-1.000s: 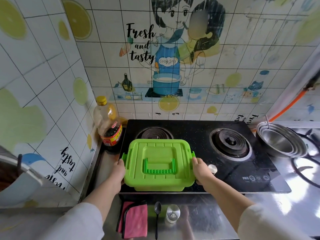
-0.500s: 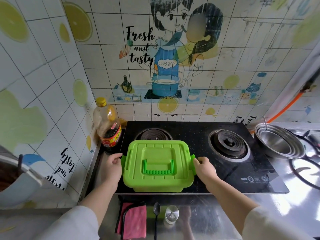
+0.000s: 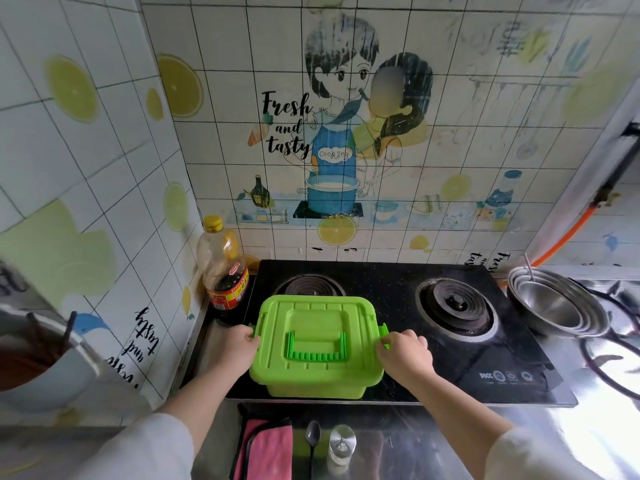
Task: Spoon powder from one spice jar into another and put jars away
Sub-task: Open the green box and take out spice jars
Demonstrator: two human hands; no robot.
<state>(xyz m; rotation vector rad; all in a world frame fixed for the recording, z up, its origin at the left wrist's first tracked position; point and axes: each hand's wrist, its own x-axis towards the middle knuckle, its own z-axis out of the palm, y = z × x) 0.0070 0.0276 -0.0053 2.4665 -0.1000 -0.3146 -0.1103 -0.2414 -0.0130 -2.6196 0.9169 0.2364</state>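
A black glass stove (image 3: 391, 289) fills the middle of a tiled kitchen corner. On its near left part sits a closed green box (image 3: 322, 313), lid on, carry handle lying flat. At the far right, a stack of steel bowls (image 3: 554, 306) rests just beside the stove. A dark sauce bottle (image 3: 223, 268) stands in the far left corner, near the box. A pink cloth (image 3: 266, 452) lies on the steel counter (image 3: 415, 445) at the near edge.

The left hand (image 3: 235, 348) grasps the left latch (image 3: 254, 332) with curled fingers. The right hand (image 3: 405, 355) grasps the right latch (image 3: 383, 332) the same way.

A small glass jar (image 3: 342, 443) with a shiny cap stands on the near counter, just right of a spoon (image 3: 312, 441). No second jar is in view; it is likely inside the box.

Likely risks: if the latches spring free unevenly, the box could slide on the smooth glass toward the near edge and tip onto the jar and spoon. A jerked lid could shake whatever is inside.
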